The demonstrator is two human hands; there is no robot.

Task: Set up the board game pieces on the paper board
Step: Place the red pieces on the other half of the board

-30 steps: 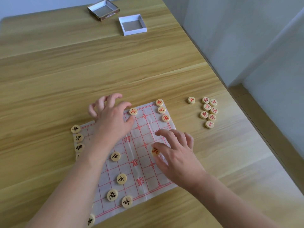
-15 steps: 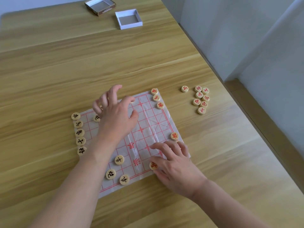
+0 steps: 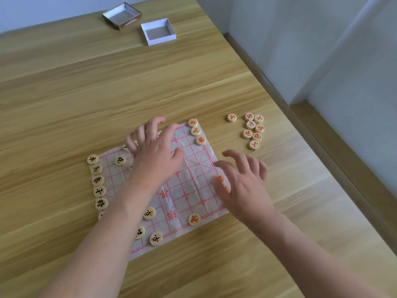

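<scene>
My left hand [image 3: 154, 155] hovers over the far half of the paper board [image 3: 193, 186], fingers spread and bent, gripping nothing that I can see; a piece or two peeks out from under my fingers, too hidden to read. My right hand [image 3: 242, 186] sits at the board's right edge with its fingers loosely splayed and blurred, and a red-marked piece [image 3: 220, 179] lies just under my thumb and palm; I cannot tell whether I am touching it or pinching it. The board lies on the wooden table [image 3: 86, 93], its red grid facing up. Along its left edge runs a column of black-marked pieces [image 3: 97, 181], one behind the next, and another black piece [image 3: 120, 160] sits just inside that column. Three more black pieces [image 3: 149, 213] lie near my left forearm toward the near edge. Three red pieces [image 3: 196, 131] line the far right corner, and a single red piece [image 3: 194, 219] rests close to the near edge. Off the board to the right, a cluster of red pieces [image 3: 252, 130] waits on the table. Two open box halves, one white [image 3: 158, 31] and one brown-sided [image 3: 121, 16], lie at the table's far end.
</scene>
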